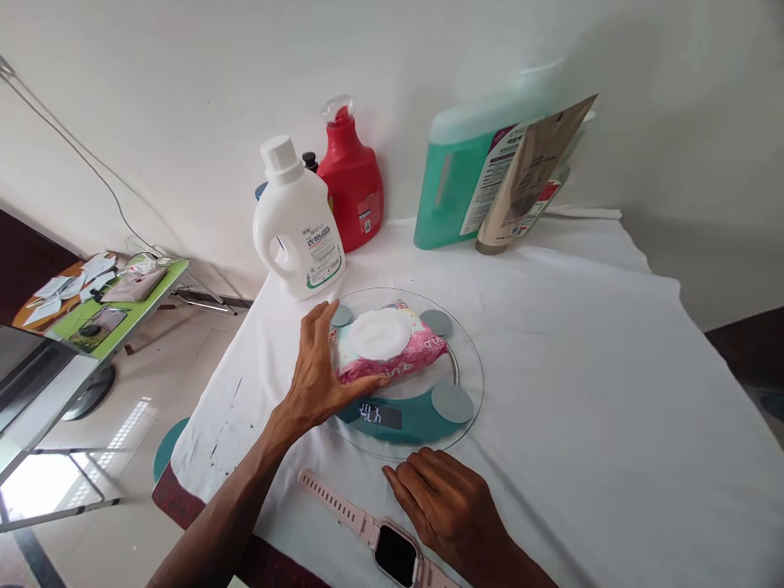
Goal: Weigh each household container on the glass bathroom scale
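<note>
A pink and white pack of wet wipes with a white lid lies on a round glass scale. My left hand spans the pack's left end, thumb along its front side and fingers at the back left corner. Faint digits glow on the scale's display. In front of the scale's near rim, my right hand rests with its fingers curled, and nothing shows in it. A pink smartwatch lies on the cloth beside that hand, part of its strap by my wrist.
Behind the scale stand a white detergent bottle, a red bottle, a large green bottle and a beige tube by the wall. White cloth covers the table. A green side table with papers and other items is at left.
</note>
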The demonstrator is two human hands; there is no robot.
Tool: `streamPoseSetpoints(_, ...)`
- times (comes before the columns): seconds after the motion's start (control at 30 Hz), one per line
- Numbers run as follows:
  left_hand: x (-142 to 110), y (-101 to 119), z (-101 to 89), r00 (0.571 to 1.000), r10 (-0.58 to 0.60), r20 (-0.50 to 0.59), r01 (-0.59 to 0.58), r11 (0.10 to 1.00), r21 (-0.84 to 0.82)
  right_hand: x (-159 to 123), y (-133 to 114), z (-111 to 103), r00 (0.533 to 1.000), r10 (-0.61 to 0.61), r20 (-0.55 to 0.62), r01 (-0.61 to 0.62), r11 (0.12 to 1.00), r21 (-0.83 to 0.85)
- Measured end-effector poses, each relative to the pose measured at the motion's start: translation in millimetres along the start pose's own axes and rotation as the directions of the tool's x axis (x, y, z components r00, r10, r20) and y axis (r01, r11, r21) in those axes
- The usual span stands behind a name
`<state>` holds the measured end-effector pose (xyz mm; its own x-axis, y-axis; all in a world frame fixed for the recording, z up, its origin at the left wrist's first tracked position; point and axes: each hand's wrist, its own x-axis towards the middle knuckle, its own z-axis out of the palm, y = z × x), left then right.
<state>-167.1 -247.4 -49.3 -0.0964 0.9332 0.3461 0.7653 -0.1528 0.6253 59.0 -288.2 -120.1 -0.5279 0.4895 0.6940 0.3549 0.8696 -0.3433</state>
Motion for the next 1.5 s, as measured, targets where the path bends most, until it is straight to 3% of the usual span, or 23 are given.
streamPoseSetpoints(0.13, 6.2, 10.5, 4.6, 0.994, -0.032, 0.103, 0.029, 0.999, 0.029, -0.7, -1.6, 0.0, 1.0, -0.017, -0.021, 0.017, 1.0, -0.001)
streamPoseSetpoints(0.27, 4.2, 14.9, 11.3, 0.992, -0.126, -0.021, 0.125, 0.991, -0.041, -1.4, -2.2, 0.1, 0.999, -0.024, -0.032, 0.024, 1.0, 0.003)
streamPoseSetpoints(0.4, -1.6, 16.8, 11.4, 0.949, -0.275, -0.153, 0.244, 0.95, -0.195, -3.2, -1.7, 2.5, 0.999, -0.029, -0.041, 0.03, 0.999, 0.025)
streamPoseSetpoints(0.57, -11.1, 2.9, -24.9, 0.878, -0.352, -0.326, 0.261, 0.921, -0.29, -4.7, -1.1, 4.9, 0.998, -0.027, -0.048, 0.028, 0.999, 0.037)
streamPoseSetpoints(0.67, -16.2, -19.0, -53.8, 0.828, -0.346, -0.441, 0.313, 0.938, -0.149, -3.3, -1.1, 4.2, 0.998, -0.02, -0.053, 0.022, 0.999, 0.034)
streamPoseSetpoints(0.77, -17.1, -46.9, -68.7, 0.794, -0.316, -0.519, 0.372, 0.928, 0.005, -1.7, -0.7, 3.6, 0.998, -0.019, -0.066, 0.021, 0.999, 0.028)
streamPoseSetpoints(0.9, -11.0, -79.2, -65.4, 0.825, -0.3, -0.478, 0.404, 0.906, 0.128, -0.3, 0.2, 3.7, 0.997, -0.018, -0.076, 0.019, 1.0, 0.018)
streamPoseSetpoints(1.03, -7.9, -93.8, -63.6, 0.849, -0.336, -0.407, 0.429, 0.889, 0.161, -0.4, 0.0, 4.0, 0.998, -0.005, -0.07, 0.005, 1.0, 0.001)
streamPoseSetpoints(1.13, -8.8, -87.9, -73.4, 0.889, -0.326, -0.322, 0.411, 0.878, 0.245, -1.9, -1.0, 4.4, 0.998, 0.015, -0.061, -0.016, 1.0, -0.006)
streamPoseSetpoints(1.23, -0.1, -64.1, -78.8, 0.897, -0.166, -0.409, 0.336, 0.857, 0.39, -3.3, -1.2, 4.6, 0.998, 0.029, -0.058, -0.03, 1.0, -0.009)
streamPoseSetpoints(1.3, 17.1, -39.3, -68.7, 0.876, 0.03, -0.481, 0.203, 0.883, 0.423, -4.2, -0.9, 5.4, 0.998, 0.043, -0.054, -0.044, 0.999, -0.014)
streamPoseSetpoints(1.37, 46.0, -11.9, -43.4, 0.865, 0.196, -0.463, -0.002, 0.922, 0.387, -5.1, -0.5, 6.7, 0.997, 0.051, -0.051, -0.052, 0.998, -0.02)
streamPoseSetpoints(1.43, 87.5, 12.7, -6.1, 0.897, 0.25, -0.364, -0.153, 0.949, 0.276, -5.9, -0.1, 8.0, 0.997, 0.046, -0.06, -0.048, 0.999, -0.027)
streamPoseSetpoints(1.5, 139.1, 30.7, 35.7, 0.944, 0.225, -0.24, -0.207, 0.973, 0.098, -6.1, 0.2, 8.5, 0.997, 0.038, -0.071, -0.041, 0.999, -0.035)
